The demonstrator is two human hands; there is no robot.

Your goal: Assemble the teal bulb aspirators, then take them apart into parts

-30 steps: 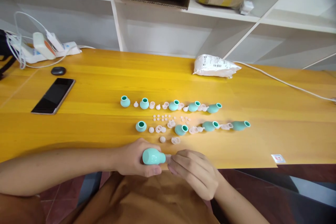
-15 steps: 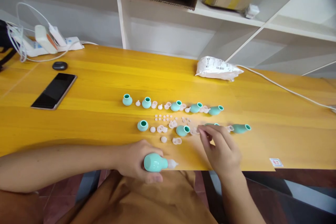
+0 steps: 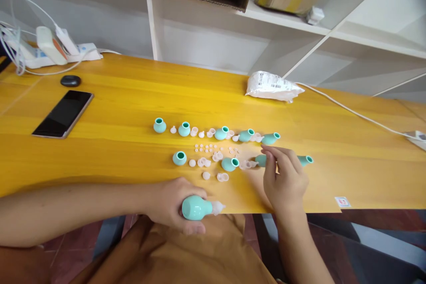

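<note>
My left hand (image 3: 176,206) is wrapped round a teal nasal aspirator (image 3: 197,208), held on its side at the table's front edge. Its clear pointed nozzle (image 3: 218,207) faces right. My right hand (image 3: 286,177) hovers over the table with thumb and forefinger pinched together; whether anything small is between them I cannot make out. It partly hides a teal bulb (image 3: 261,160) and another teal bulb (image 3: 306,160). Clear nozzle parts (image 3: 248,164) lie just left of this hand. Several small pale discs (image 3: 206,148) are spread between two rows of open-necked bulbs.
In the back row stand several teal bulbs (image 3: 184,129) with clear parts among them. A phone (image 3: 63,114), a black mouse (image 3: 70,80) and a power strip (image 3: 83,52) occupy the left. Farther back lies a white plastic package (image 3: 273,86); a cable (image 3: 349,113) runs along the right.
My right hand has moved up and to the right, off the clear parts, uncovering them. My left hand keeps the nasal aspirator in almost the same place. The view has shifted slightly.
</note>
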